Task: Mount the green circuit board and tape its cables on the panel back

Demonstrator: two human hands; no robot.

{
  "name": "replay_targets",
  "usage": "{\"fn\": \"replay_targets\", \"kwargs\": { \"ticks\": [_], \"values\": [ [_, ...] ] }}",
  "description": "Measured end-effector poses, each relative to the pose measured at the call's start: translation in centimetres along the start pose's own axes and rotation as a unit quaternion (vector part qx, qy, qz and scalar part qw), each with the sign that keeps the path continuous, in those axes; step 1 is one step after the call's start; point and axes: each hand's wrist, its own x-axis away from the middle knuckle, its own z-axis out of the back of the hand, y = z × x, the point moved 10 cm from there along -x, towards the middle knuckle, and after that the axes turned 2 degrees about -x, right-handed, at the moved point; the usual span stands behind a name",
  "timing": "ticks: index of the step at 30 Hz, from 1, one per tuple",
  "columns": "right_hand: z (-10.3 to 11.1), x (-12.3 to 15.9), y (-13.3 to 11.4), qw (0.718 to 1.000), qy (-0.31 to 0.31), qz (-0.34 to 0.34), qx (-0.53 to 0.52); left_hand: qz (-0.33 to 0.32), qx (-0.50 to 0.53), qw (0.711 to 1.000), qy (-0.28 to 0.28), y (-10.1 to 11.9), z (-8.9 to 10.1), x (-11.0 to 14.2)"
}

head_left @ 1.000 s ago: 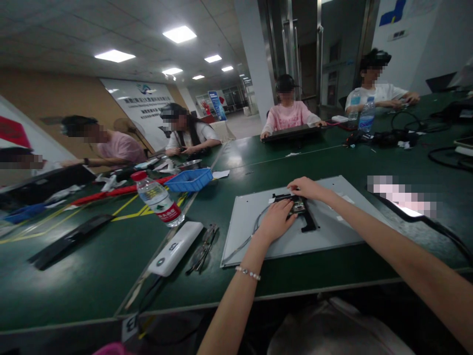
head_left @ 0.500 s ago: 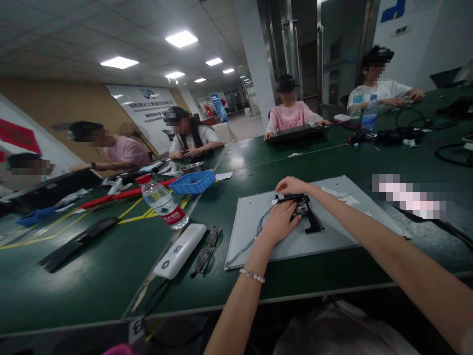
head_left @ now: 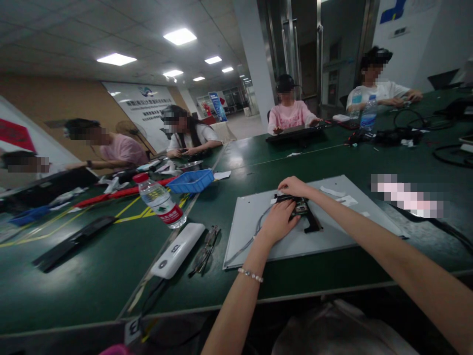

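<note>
A grey metal panel (head_left: 328,231) lies flat on the green table in front of me. On it sits a small circuit board with a black bracket (head_left: 308,214), and a thin cable (head_left: 247,239) runs off it to the left. My left hand (head_left: 279,219) rests palm down on the panel, fingers pressed against the board's left side. My right hand (head_left: 295,187) reaches over the board's far edge with fingers curled down on it. Strips of white tape (head_left: 338,195) lie on the panel beyond.
To the left lie folded glasses (head_left: 203,251), a white power bank (head_left: 177,249), a water bottle (head_left: 160,199) and a blue tray (head_left: 190,181). Several people work around the table. Black cables (head_left: 443,231) trail on the right, near a blurred patch.
The view has shifted slightly. My right hand has slid a little to the right along the board's far edge. My left hand stays pressed on the board.
</note>
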Motion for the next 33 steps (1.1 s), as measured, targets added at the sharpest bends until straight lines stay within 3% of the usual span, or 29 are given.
{"fn": "replay_targets", "kwargs": {
  "ticks": [11,23,28,33],
  "values": [
    [-0.6,1.8,-1.3,0.998,-0.02,0.048,0.032,0.005,-0.003,1.0,-0.002,-0.1,-0.2,-0.1],
    [-0.3,1.5,-1.0,0.996,-0.004,0.084,0.034,0.005,-0.012,1.0,-0.003,-0.1,-0.1,0.0],
    [-0.8,0.5,-0.9,0.992,-0.054,0.106,0.049,0.003,-0.011,1.0,-0.004,-0.1,-0.1,0.1],
    [-0.9,-0.3,-1.4,0.976,-0.101,0.126,0.144,0.004,-0.011,1.0,-0.002,-0.2,-0.1,0.0]
  ]
}}
